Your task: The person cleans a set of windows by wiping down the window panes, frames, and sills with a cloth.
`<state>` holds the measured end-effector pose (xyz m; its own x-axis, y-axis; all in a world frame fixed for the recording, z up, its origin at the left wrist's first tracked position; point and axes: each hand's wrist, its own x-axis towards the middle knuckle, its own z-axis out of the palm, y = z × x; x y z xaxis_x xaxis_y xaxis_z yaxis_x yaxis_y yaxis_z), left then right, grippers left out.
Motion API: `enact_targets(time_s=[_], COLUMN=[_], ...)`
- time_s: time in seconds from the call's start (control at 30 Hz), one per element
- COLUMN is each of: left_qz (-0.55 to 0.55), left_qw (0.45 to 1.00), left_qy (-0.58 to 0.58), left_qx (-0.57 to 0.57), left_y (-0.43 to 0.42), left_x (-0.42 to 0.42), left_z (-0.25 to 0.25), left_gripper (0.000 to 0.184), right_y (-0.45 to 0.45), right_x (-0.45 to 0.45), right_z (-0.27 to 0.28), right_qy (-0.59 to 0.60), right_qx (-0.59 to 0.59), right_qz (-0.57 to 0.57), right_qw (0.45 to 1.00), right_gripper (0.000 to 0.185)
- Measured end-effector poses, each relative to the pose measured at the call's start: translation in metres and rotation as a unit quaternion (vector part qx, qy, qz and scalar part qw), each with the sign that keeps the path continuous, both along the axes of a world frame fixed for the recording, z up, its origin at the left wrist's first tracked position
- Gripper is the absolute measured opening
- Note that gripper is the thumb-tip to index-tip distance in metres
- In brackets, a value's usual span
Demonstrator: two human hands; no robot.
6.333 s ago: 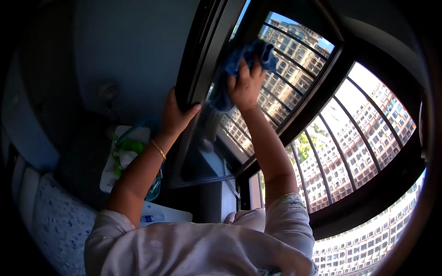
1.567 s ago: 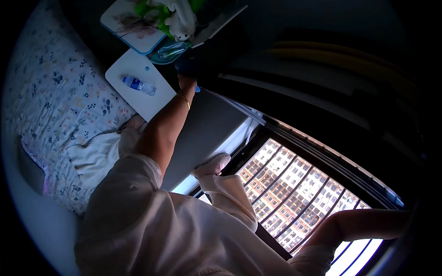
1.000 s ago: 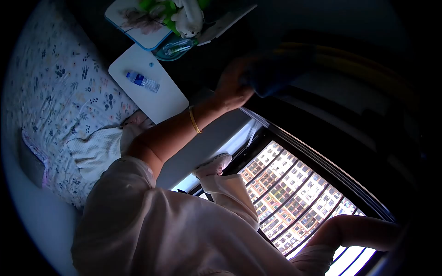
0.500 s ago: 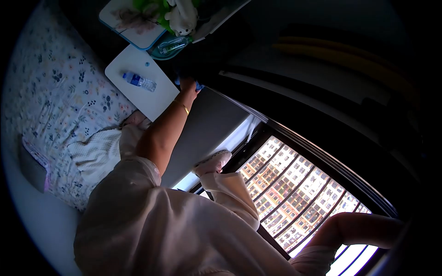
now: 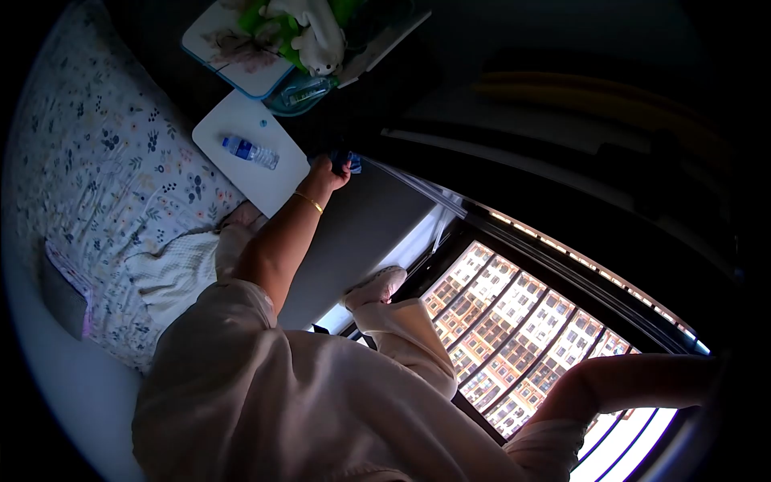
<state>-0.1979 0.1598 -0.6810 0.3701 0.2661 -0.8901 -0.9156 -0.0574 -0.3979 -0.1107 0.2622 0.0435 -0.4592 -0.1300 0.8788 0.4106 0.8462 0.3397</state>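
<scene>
My left hand (image 5: 329, 172) is closed around a dark blue cloth (image 5: 353, 163), at arm's length beside the dark edge of the window frame (image 5: 426, 190). A gold bracelet (image 5: 309, 202) circles that wrist. Just left of the hand, a small white table (image 5: 241, 173) carries a clear water bottle (image 5: 250, 151) lying on its side and a small blue cap (image 5: 263, 123). My right arm (image 5: 642, 379) is bent across the barred window (image 5: 514, 329) and runs off into the dark at the right, where its hand cannot be seen.
One foot is on the bed (image 5: 104, 185) with its floral sheet; the other, in a light shoe (image 5: 377, 287), is at the window ledge. A second table (image 5: 233, 60) holds a white plush toy (image 5: 320, 48). A green-tinted bottle (image 5: 305, 92) lies beside it. Buildings show outside.
My left hand has drawn slightly back toward me, and more of the blue cloth shows. The view has shifted a little. A bright strip now shows along the upper window frame.
</scene>
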Motion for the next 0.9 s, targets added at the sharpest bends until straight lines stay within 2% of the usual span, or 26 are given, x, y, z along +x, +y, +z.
enact_targets(time_s=[0.1,0.13,0.23,0.27,0.3,0.37,0.47,0.5,0.53,0.57,0.67,0.7,0.77,0.8,0.9], left_qz=[-0.040,-0.077,-0.144,-0.188,-0.202,-0.134,-0.115,-0.069,-0.101,-0.133,-0.184,-0.218,-0.194,-0.170,-0.194], left_qw=[0.988,0.981,0.970,0.973,0.974,0.989,0.984,0.982,0.976,0.966,0.868,0.852,0.753,0.675,0.521], left_qy=[0.132,0.174,0.184,0.121,0.094,0.036,-0.030,-0.044,0.006,0.055,0.191,0.250,0.324,0.492,0.742], left_qx=[0.075,0.027,-0.062,-0.061,0.038,0.051,0.131,0.168,0.192,0.216,0.419,0.405,0.539,0.523,0.373], left_y=[0.009,0.014,0.011,0.008,0.004,0.014,0.022,0.017,0.013,0.008,-0.006,-0.007,-0.017,-0.021,-0.028], left_x=[-0.013,-0.010,0.001,0.007,0.013,0.030,0.028,0.030,0.036,0.031,0.037,0.035,0.031,0.034,0.012], left_z=[-0.029,-0.057,-0.036,-0.033,-0.024,-0.002,0.051,0.068,0.088,0.127,0.184,0.210,0.240,0.252,0.271], left_gripper=[0.027,0.028,0.026,0.024,0.023,0.026,0.028,0.028,0.025,0.022,0.021,0.023,0.021,0.020,0.025], right_y=[-0.001,-0.002,0.000,0.001,0.003,0.007,0.002,0.001,0.000,0.000,0.000,0.000,0.000,-0.001,0.000], right_x=[0.001,-0.002,-0.006,-0.005,-0.001,0.009,-0.008,-0.011,-0.013,-0.014,-0.015,-0.017,-0.020,-0.019,-0.020], right_z=[0.002,-0.002,-0.003,-0.002,0.000,0.006,-0.006,-0.011,-0.016,-0.018,-0.020,-0.021,-0.024,-0.023,-0.021], right_qy=[-0.005,0.001,0.014,0.018,-0.012,-0.072,0.042,0.040,0.040,0.039,0.035,0.043,0.062,0.053,0.042], right_qx=[0.014,-0.003,-0.021,-0.021,0.045,0.179,-0.040,-0.041,-0.043,-0.044,-0.078,-0.071,-0.055,-0.054,-0.047], right_qz=[0.004,0.011,0.032,0.038,0.015,-0.034,0.037,0.038,0.039,0.039,0.056,0.046,0.028,0.029,0.029], right_qw=[1.000,1.000,0.999,0.999,0.999,0.981,0.998,0.998,0.998,0.998,0.995,0.995,0.996,0.997,0.998], right_gripper=[0.050,0.049,0.048,0.047,0.048,0.048,0.049,0.049,0.050,0.050,0.051,0.051,0.052,0.052,0.052])
